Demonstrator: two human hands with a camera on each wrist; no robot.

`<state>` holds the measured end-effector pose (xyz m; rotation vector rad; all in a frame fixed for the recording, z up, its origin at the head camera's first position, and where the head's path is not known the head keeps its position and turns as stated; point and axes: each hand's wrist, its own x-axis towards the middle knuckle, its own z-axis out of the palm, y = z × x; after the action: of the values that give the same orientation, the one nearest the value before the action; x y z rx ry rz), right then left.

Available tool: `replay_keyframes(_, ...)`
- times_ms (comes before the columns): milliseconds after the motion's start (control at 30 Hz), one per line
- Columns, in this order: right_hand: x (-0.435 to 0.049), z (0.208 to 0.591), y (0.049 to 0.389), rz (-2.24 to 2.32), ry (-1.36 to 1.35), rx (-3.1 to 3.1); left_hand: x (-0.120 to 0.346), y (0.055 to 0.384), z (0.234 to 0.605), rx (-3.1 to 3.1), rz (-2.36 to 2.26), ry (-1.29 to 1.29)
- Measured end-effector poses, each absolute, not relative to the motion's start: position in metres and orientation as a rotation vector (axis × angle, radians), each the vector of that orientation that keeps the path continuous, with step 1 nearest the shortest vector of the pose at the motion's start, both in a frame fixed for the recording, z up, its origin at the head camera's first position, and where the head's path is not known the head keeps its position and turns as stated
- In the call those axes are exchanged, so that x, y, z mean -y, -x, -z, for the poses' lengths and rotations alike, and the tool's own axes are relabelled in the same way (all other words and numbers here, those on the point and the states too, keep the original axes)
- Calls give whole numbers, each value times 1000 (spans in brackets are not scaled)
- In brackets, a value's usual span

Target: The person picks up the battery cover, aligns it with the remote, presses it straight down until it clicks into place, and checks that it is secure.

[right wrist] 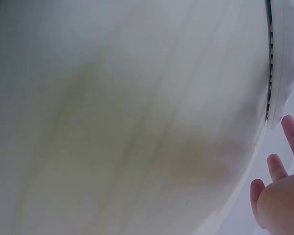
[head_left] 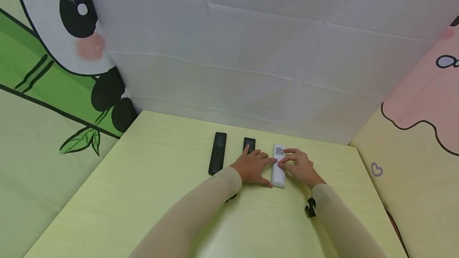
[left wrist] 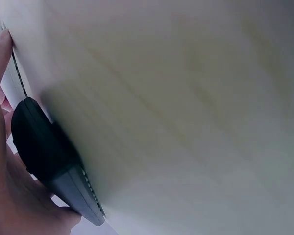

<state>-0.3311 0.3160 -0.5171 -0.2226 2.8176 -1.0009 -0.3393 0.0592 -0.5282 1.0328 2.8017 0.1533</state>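
Observation:
On the table, in the head view, a white remote control (head_left: 278,176) lies back up, a square printed code near its far end. My left hand (head_left: 252,167) is spread beside it, index finger and thumb reaching to its left edge. From the other side, the fingertips of my right hand (head_left: 300,167) touch its back and right side. Partly under the left hand is a small dark remote control (head_left: 249,142), its near end hidden. A dark remote (left wrist: 46,142) also shows close under the palm in the left wrist view. The right wrist view catches the white remote's edge (right wrist: 285,54).
A longer black remote control (head_left: 217,153) lies to the left, roughly parallel to the others. The pale yellow table (head_left: 161,170) ends at a white cloth wall (head_left: 244,83) behind. Printed side walls stand left and right.

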Motion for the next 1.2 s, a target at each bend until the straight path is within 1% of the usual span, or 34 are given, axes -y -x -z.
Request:
replay_keyframes(233, -313, 518, 332, 926, 194, -2844, -57, 337, 524, -2797, -183, -1027)
replay_keyframes(733, -313, 521, 332, 967, 214, -2843, -57, 336, 523, -2801, -158, -1024)
replay_keyframes(967, -317, 521, 329, 995, 214, -2874, -48, 344, 527, -2800, -185, -1039)
replay_keyframes(1200, -326, 516, 328, 993, 224, -2927, -25, 362, 519, -2867, -183, -1005)
